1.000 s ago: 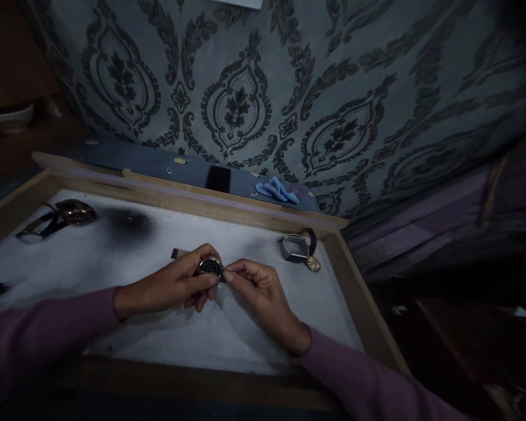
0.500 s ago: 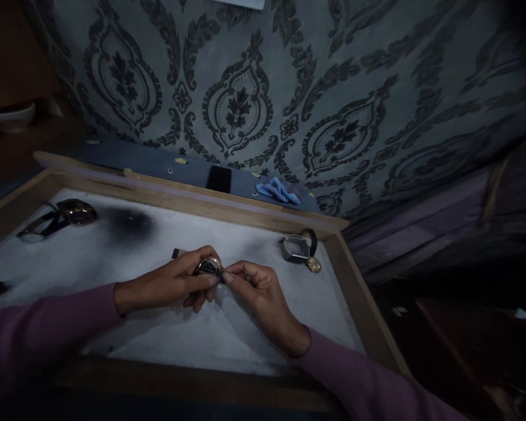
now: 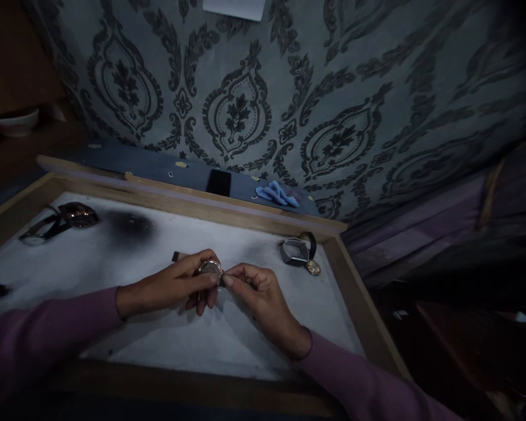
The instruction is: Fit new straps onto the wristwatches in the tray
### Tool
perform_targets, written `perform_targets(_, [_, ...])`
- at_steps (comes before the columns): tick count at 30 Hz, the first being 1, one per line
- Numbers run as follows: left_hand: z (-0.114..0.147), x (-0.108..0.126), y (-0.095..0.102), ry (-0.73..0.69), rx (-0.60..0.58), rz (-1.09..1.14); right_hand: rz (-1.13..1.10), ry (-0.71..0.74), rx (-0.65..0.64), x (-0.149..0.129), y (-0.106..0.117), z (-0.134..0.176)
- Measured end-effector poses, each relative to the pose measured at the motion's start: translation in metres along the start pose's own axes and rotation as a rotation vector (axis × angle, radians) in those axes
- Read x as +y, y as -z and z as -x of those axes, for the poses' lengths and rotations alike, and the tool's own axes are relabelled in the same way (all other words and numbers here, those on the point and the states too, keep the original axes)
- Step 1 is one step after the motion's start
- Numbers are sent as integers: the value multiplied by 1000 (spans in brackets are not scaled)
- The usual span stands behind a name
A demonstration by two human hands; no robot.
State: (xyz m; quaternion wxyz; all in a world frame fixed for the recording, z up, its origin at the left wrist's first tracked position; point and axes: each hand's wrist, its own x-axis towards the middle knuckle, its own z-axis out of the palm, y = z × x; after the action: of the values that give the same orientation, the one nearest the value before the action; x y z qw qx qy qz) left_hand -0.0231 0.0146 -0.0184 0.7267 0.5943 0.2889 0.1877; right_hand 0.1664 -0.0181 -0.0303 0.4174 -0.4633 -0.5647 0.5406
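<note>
A round watch (image 3: 210,268) with a shiny metal rim is held over the middle of the white-lined tray. My left hand (image 3: 182,285) is closed around it, thumb across the front edge and fingers behind. At the watch's right edge, my right hand (image 3: 260,292) pinches with thumb and forefinger at the crown side. Whatever small part lies between those fingertips is hidden. A dark-tipped strip (image 3: 179,256) pokes out behind the left hand, partly covered.
A wooden frame (image 3: 359,304) rims the tray. Watches (image 3: 78,215) lie at its left, and a grey-framed watch (image 3: 294,250) and a gold watch piece (image 3: 313,268) at its right. Beyond the far rim are a black phone (image 3: 219,182) and a blue cloth (image 3: 277,193).
The watch has tilted slightly: its face looked dark and reflective before and now looks paler. Both hands keep nearly the same hold. The whole view has shifted a little.
</note>
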Motion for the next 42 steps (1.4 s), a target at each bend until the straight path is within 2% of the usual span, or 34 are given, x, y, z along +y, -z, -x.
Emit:
perform_targets(14, [-2,-6,-1,-60,50,8,16,44,0,-4,2,1])
perform_targets(22, [-1,-9,-2,-50,33,60,-105,-92,87,-7,2,-1])
perform_targets(26, [-1,-9,-2,-62,0,97,-119,-110,117,-6,2,-1])
perform_targets(36, [-1,-10,-3,-23,20,69,-206,-182,120,-4,1,-2])
perform_targets(42, [-1,-12,-6,13,52,135,-263,-238,99,0,0,-3])
